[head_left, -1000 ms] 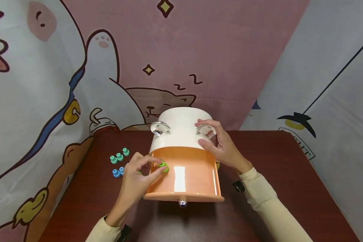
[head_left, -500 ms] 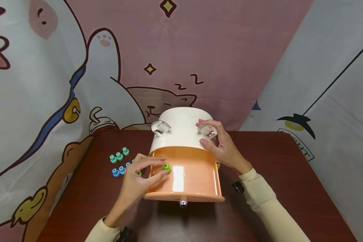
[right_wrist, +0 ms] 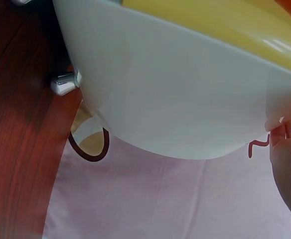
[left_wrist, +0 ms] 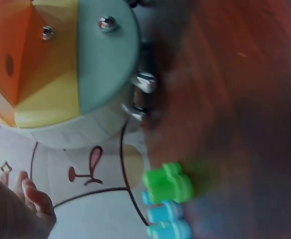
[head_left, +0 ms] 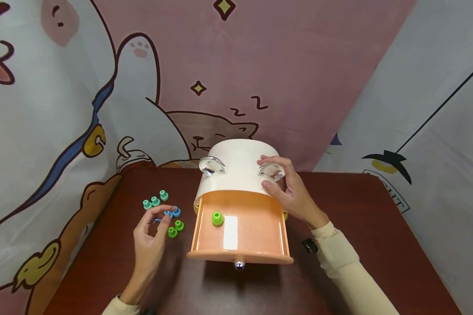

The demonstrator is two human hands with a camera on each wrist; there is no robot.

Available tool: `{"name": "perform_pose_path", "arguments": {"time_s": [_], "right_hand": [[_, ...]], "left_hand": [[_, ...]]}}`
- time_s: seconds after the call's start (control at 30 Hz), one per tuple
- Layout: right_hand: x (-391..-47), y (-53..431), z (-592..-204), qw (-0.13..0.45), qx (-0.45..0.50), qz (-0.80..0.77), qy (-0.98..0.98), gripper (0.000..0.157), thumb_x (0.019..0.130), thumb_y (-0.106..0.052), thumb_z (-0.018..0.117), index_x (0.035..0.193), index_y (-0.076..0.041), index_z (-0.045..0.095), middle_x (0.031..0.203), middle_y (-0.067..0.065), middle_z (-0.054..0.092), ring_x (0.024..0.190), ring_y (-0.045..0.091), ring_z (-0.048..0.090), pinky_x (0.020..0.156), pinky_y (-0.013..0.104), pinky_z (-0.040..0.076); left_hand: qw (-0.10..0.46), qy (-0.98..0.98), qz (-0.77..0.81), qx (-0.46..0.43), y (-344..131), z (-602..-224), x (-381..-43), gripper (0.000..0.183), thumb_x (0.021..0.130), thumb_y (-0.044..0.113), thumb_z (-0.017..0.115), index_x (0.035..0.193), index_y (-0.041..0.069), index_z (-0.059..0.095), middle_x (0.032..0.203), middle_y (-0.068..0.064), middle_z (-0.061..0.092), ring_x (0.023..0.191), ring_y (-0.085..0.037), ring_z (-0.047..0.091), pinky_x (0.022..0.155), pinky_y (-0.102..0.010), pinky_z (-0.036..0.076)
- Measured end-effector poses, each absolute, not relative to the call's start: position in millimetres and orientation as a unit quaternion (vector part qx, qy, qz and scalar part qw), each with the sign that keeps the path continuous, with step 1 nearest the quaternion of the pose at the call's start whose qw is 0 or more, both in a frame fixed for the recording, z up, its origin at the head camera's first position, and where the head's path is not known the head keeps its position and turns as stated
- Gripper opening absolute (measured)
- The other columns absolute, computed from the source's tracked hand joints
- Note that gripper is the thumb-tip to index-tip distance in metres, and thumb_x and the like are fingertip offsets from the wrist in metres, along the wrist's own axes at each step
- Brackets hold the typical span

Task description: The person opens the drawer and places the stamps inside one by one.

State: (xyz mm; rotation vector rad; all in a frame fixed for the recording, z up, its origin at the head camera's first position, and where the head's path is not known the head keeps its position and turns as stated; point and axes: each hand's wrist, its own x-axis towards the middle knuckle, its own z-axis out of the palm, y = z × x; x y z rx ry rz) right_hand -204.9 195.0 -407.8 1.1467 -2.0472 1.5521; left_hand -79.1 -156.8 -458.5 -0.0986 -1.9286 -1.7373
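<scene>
Left of centre in the frame, the person's left hand (head_left: 147,245) reaches over the blue pieces (head_left: 176,211), thumb and index apart; it covers some, so I can't count them or see whether any is touched. Just beside sit two green pieces (head_left: 172,232), with three teal pieces (head_left: 155,201) farther up, all on the dark surface (head_left: 358,218). At centre, a lone green piece (head_left: 217,218) stands in the orange drawer (head_left: 252,227), pulled out of the white case (head_left: 240,175). The right hand (head_left: 295,199) curls round the right-hand silver ring (head_left: 277,175), its farther fingers hard to make out. The left wrist view is blurred and cuts the case off.
</scene>
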Motion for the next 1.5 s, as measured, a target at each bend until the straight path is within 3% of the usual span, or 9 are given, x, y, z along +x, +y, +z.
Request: {"name": "perform_pose_path", "arguments": {"time_s": [0.1,0.2,0.33,0.57,0.83,1.07,1.27,1.5], "right_hand": [[-205,195,-407,0.162,0.401,0.541,-0.721,0.052,0.105,-0.015,0.069,0.151,-0.005,0.048,0.146,0.013,0.064,0.146,0.036,0.049,0.122,0.042,0.035],[-206,195,-407,0.161,0.402,0.539,-0.723,0.053,0.107,-0.024,0.069,0.151,-0.004,0.048,0.147,0.013,0.063,0.144,0.036,0.051,0.118,0.039,0.038],[-206,194,-406,0.159,0.403,0.54,-0.722,0.056,0.108,-0.034,0.068,0.15,-0.003,0.047,0.148,0.011,0.063,0.145,0.036,0.051,0.115,0.038,0.041],[-201,196,-408,0.152,0.395,0.54,-0.728,0.054,0.107,-0.028,0.069,0.151,-0.005,0.047,0.149,0.011,0.062,0.145,0.035,0.051,0.114,0.037,0.041],[-204,196,-407,0.155,0.397,0.539,-0.727,0.054,0.107,-0.028,0.069,0.151,-0.006,0.047,0.149,0.01,0.062,0.148,0.035,0.048,0.116,0.038,0.04],[-206,194,-403,0.155,0.395,0.541,-0.726,0.055,0.101,-0.009,0.072,0.149,-0.003,0.047,0.147,0.017,0.062,0.145,0.036,0.05,0.107,0.034,0.044],[-205,193,-403,0.159,0.393,0.545,-0.724,0.055,0.098,-0.001,0.072,0.145,0.006,0.045,0.143,0.029,0.06,0.143,0.043,0.05,0.114,0.035,0.04],[-207,193,-404,0.157,0.401,0.548,-0.717,0.055,0.102,-0.016,0.074,0.149,-0.002,0.048,0.146,0.018,0.063,0.147,0.038,0.048,0.119,0.038,0.039]], "left_hand": [[0.274,-0.735,-0.62,0.02,-163,-467,-76,0.02,0.099,-0.012,0.067,0.115,-0.004,0.075,0.102,-0.012,0.075,0.082,-0.017,0.061,0.066,-0.02,0.048],[0.264,-0.767,-0.58,0.079,-167,-474,-74,0.019,0.095,-0.009,0.073,0.111,0.001,0.078,0.091,-0.006,0.073,0.072,-0.012,0.058,0.058,-0.018,0.044],[0.231,-0.795,-0.547,0.129,-173,-483,-74,0.018,0.093,-0.001,0.082,0.11,0.004,0.079,0.083,-0.009,0.071,0.068,-0.011,0.06,0.057,-0.017,0.045],[0.147,-0.843,-0.498,0.139,-181,-506,-75,0.036,0.091,0.014,0.09,0.122,0.004,0.075,0.086,-0.006,0.065,0.069,-0.009,0.055,0.055,-0.023,0.041],[0.114,-0.867,-0.46,0.152,-185,-512,-80,0.032,0.087,0.012,0.091,0.113,0.004,0.074,0.075,-0.004,0.064,0.068,-0.014,0.058,0.058,-0.029,0.043],[0.077,-0.864,-0.471,0.159,-189,-516,-88,0.03,0.088,0.011,0.09,0.112,0.003,0.074,0.07,-0.002,0.06,0.063,-0.015,0.055,0.055,-0.029,0.042],[0.087,-0.869,-0.459,0.165,-190,-522,-94,0.021,0.088,0.011,0.089,0.105,0.006,0.077,0.069,0.0,0.062,0.063,-0.014,0.056,0.057,-0.029,0.042],[0.13,-0.885,-0.422,0.146,-191,-522,-92,0.015,0.086,0.008,0.091,0.095,0.008,0.079,0.072,0.0,0.07,0.064,-0.014,0.06,0.062,-0.031,0.044]]}}
